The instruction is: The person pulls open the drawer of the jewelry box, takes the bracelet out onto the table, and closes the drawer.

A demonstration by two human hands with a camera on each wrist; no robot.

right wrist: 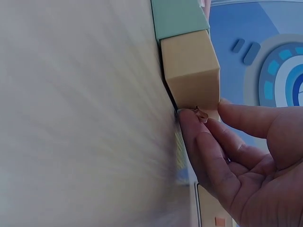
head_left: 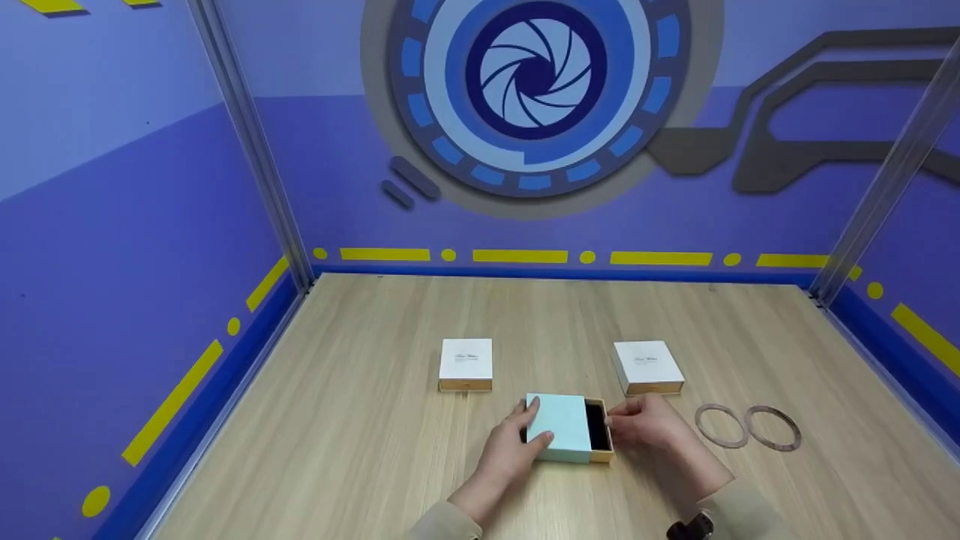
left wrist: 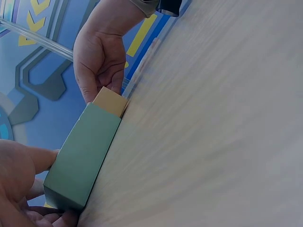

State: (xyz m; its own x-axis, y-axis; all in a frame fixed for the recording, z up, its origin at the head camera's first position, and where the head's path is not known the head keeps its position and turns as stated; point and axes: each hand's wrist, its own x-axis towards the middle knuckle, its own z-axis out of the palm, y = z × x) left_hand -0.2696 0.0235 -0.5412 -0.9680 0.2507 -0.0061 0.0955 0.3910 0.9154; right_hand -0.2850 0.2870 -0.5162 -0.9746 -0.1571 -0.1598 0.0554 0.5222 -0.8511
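The head view looks forward and down from above, far enough back to take in the pale wood-grain counter (head_left: 360, 435), the purple-and-blue printed wall (head_left: 322, 172), the left hand (head_left: 510, 447) and the right hand (head_left: 651, 421). The left wrist view sits low and close, tipped sideways, facing along the mint-green rectangular box (left wrist: 83, 156) toward the right hand. The right wrist view, also low and tilted, closely faces the box's tan drawer (right wrist: 191, 56). All three share the box.

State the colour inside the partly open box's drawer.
Black; the drawer interior shows best in the head view.
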